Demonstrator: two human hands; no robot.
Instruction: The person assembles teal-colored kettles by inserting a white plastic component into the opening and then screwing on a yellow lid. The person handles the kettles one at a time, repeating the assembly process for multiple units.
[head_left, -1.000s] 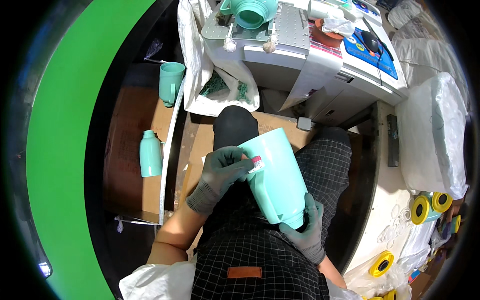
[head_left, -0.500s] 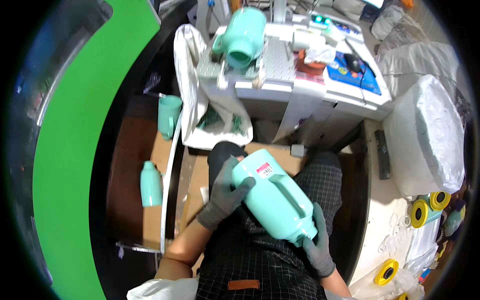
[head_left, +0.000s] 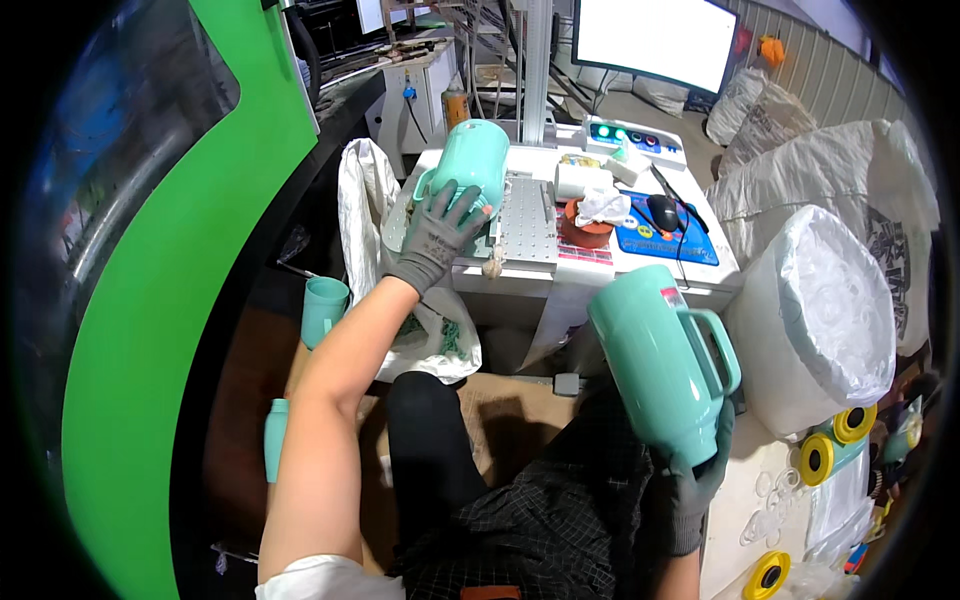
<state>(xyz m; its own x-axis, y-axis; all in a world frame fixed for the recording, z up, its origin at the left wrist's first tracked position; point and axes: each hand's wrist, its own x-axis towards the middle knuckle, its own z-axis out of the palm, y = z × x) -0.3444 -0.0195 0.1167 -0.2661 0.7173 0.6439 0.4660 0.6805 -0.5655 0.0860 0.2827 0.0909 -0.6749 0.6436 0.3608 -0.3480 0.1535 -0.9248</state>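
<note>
A teal plastic jug [head_left: 470,155] with a side handle lies on the perforated metal plate [head_left: 530,215] of a white bench. My left hand [head_left: 435,240], in a grey glove, reaches over its near end. The fingers are spread across the jug's neck, and the mouth is hidden behind them. My right hand [head_left: 695,480], also gloved, grips a second teal jug [head_left: 650,360] by its narrow neck. That jug is tilted above my right thigh, neck down and handle to the right. A red and white label shows near its upper end.
A white sack [head_left: 365,195] with green scraps hangs left of the bench. Other teal pieces, a cup-shaped one [head_left: 325,305] and a bottle [head_left: 275,440], are at left. A mouse [head_left: 663,212], a tape roll [head_left: 587,232] and a large lined bag [head_left: 810,320] are at right.
My left hand has let go of the jug on my lap and reached forward to the one on the plate. My right hand has raised its jug rightward, handle turned right. The view has tilted up.
</note>
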